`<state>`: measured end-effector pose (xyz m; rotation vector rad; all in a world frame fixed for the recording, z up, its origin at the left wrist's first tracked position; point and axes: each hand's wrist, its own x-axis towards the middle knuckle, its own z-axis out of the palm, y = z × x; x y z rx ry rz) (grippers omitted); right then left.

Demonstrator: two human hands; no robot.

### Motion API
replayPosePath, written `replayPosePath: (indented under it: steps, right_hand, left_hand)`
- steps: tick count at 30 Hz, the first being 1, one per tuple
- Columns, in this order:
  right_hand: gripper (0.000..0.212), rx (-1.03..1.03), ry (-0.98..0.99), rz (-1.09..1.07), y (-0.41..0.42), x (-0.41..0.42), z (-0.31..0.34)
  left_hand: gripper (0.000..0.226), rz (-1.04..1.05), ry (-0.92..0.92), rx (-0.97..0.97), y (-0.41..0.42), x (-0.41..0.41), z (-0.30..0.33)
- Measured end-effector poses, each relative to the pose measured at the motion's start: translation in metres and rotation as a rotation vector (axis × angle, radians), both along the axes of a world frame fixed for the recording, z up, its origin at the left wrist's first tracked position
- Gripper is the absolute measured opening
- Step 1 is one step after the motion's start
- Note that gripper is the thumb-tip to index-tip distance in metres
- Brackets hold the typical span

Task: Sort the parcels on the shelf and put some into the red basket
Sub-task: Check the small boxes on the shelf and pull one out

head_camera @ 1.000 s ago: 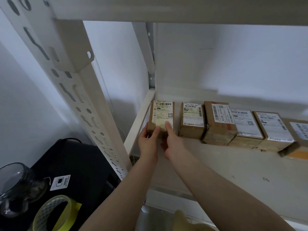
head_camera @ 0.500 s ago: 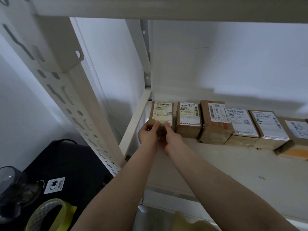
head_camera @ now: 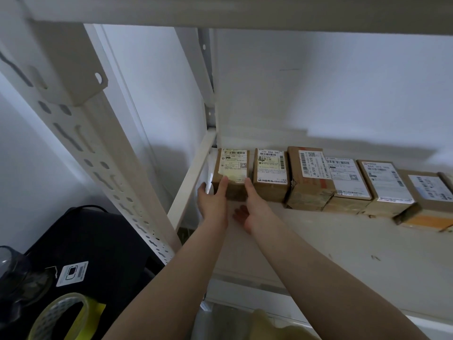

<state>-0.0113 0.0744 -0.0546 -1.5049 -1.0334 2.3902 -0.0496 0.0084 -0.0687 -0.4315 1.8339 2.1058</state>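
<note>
Seemingly mid-sort: L hand [head_camera: 212, 201] and R hand [head_camera: 255, 207], fingers straight, press the far-left parcel [head_camera: 232, 173] on the shelf [head_camera: 318, 241] beside its row; next needs a real grip; red basket unseen.

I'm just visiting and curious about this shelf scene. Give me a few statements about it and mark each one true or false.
1. Both hands are at the leftmost parcel in the row. True.
2. The parcels stand in a row along the back of the shelf. True.
3. The red basket sits on the shelf beside the parcels. False: no red basket is in view.
4. The right hand is lifting the second parcel. False: its fingers lie straight against the leftmost parcel's right side.
5. A roll of yellow tape lies at lower left. True.
6. The left hand holds the tape. False: it touches the leftmost parcel.
</note>
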Motion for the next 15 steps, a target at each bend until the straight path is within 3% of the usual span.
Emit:
replayPosePath:
  steps: [4, 8, 12, 15]
  right_hand:
    - [0.086, 0.005, -0.047, -0.094, 0.02, 0.019, 0.004]
    - [0.082, 0.015, -0.05, -0.115, 0.04, 0.028, 0.007]
    - [0.08, -0.05, 0.013, -0.18, 0.047, 0.023, 0.004]
    - [0.106, -0.02, 0.0, -0.157, 0.055, 0.014, -0.018]
  left_hand:
    - [0.089, 0.07, -0.136, -0.156, 0.009, 0.023, -0.005]
    - [0.104, -0.06, -0.285, 0.043, 0.035, 0.043, 0.002]
    - [0.082, -0.162, -0.37, 0.111, 0.061, 0.039, 0.023]
    - [0.078, -0.204, -0.378, 0.046, 0.073, 0.037, 0.029]
